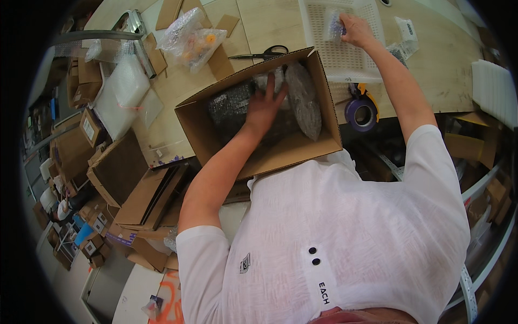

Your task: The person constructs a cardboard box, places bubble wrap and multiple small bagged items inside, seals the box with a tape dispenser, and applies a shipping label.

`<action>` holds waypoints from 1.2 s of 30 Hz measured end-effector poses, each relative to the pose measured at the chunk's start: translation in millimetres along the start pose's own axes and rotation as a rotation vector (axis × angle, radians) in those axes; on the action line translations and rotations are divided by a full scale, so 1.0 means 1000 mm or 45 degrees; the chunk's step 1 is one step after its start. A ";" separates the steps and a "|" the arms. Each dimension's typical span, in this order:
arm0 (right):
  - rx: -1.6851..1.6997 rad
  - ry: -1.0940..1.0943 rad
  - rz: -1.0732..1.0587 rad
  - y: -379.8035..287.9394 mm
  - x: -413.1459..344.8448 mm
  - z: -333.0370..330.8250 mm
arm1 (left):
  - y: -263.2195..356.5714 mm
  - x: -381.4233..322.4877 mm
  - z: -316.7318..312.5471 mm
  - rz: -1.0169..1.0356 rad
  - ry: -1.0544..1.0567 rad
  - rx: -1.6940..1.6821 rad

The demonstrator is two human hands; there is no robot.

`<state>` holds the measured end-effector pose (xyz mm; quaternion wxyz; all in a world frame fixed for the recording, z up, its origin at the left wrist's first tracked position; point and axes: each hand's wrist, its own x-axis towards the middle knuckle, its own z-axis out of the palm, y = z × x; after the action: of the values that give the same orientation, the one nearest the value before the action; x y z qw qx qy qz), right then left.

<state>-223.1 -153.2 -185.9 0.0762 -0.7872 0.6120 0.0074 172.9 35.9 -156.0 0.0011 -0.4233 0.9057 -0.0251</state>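
Note:
An open-topped cardboard box [291, 160] stands at the table's near edge, against my body. Inside it, my left hand [265, 105] lies with spread fingers on bubble-wrapped packs [230, 101]. A longer bubble-wrapped bundle [303, 101] fills the right side of the box, and bare cardboard bottom shows near my side. Farther off to the right, my right hand [357, 31] pinches a small bubble-wrapped item [336, 26] over a white perforated plastic basket [348, 73]. What is inside the wrapping cannot be made out.
Black-handled scissors [275, 52] lie behind the box. A purple tape roll in a dispenser [361, 115] sits right of it. Bubble-wrapped items [194, 42] with orange parts lie beyond. Small plastic packets [406, 36] are beside the basket. Flattened cartons [149, 194] lean at left.

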 end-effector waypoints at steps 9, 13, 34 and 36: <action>0.544 0.197 0.417 -0.012 -0.044 -0.047 | -0.009 0.006 0.032 -0.141 0.029 -0.116; 1.317 0.130 0.312 -0.094 -0.093 -0.167 | -0.009 0.013 0.034 -0.129 0.086 -0.041; 0.558 -0.951 -0.453 -0.262 -0.143 -0.149 | -0.033 0.032 0.005 -0.168 -0.258 -0.651; 0.568 -0.921 -0.488 -0.265 -0.145 -0.145 | -0.046 0.028 -0.013 -0.166 -0.261 -0.766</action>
<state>-16.0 30.7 2.1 0.4522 -0.7973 0.3761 0.1355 189.8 -13.8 -140.8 -0.0345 -0.4621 0.8386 0.2865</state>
